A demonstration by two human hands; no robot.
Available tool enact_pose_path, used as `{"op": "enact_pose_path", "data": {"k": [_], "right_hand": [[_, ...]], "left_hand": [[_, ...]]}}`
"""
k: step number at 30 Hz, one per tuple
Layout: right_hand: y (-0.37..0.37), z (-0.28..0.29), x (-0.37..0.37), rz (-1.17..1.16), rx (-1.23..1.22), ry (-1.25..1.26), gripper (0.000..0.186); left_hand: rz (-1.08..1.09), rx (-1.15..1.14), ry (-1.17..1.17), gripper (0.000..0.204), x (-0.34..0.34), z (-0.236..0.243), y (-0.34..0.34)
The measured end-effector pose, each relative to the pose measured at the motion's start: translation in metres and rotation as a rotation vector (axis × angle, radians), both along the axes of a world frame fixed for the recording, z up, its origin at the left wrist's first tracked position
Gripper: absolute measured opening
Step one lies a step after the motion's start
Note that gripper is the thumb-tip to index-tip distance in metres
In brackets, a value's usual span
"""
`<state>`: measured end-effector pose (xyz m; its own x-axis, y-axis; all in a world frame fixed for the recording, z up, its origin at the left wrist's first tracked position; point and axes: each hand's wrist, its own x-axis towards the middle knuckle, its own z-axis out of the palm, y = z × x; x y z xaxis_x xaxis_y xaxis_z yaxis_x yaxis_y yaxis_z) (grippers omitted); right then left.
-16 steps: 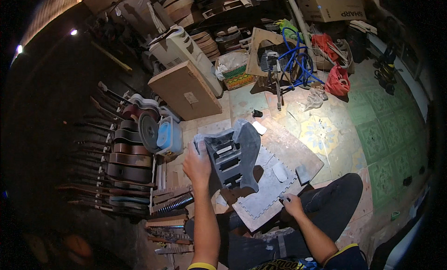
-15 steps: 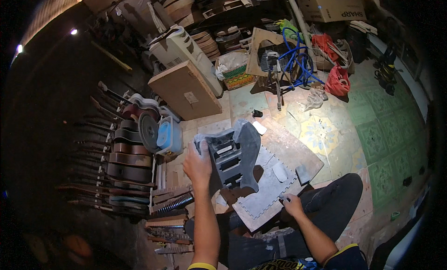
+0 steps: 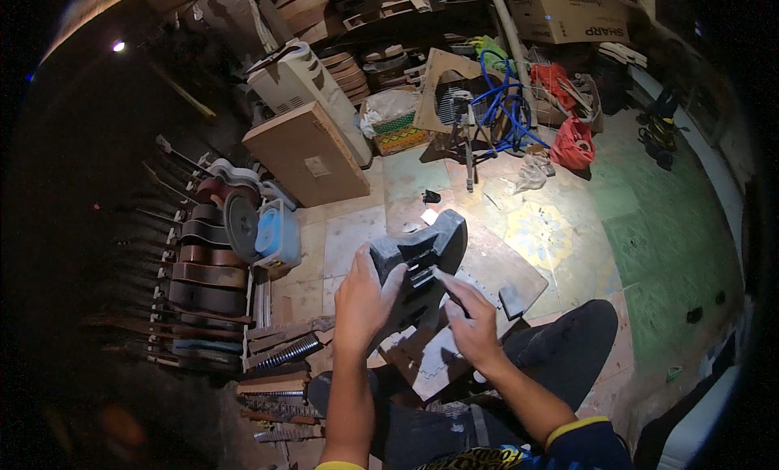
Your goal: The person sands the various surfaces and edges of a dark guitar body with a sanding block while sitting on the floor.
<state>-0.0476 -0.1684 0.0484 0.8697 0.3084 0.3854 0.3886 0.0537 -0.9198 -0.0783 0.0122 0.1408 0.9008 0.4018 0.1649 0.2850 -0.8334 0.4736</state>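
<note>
A dark grey electric guitar body with cut-out cavities is tilted up above my lap. My left hand grips its near left edge, the thumb lying over the face. At the cavities is my right hand, its forefinger reaching the face and its other fingers curled. A small dark piece seems to sit in those fingers, too unclear to name. Below the body lies a pale mat with jigsaw edges, partly hidden by the body and my right hand. A dark block rests to the right on a flat board.
Several guitars stand in a rack at left, beside a clear tub with blue contents. Clamps with metal screws lie near my left forearm. A cardboard-coloured panel, blue hose and red bag are farther back.
My right hand has moved up and left from beside the mat to the guitar body's cavities. The body has tilted more upright and shifted slightly right, with my left hand still gripping it.
</note>
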Motion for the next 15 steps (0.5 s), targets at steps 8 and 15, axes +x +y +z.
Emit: {"op": "enact_pose_path", "data": {"k": [8,15], "right_hand": [[0.029,0.009,0.029,-0.013,-0.297,-0.463,0.059],[0.036,0.038,0.014,-0.055,-0.152,-0.423,0.060]], "left_hand": [[-0.076,0.060,0.037,0.065,-0.006,-0.008,-0.004],[-0.030,0.079,0.029,0.067,-0.010,-0.012,-0.007]]}}
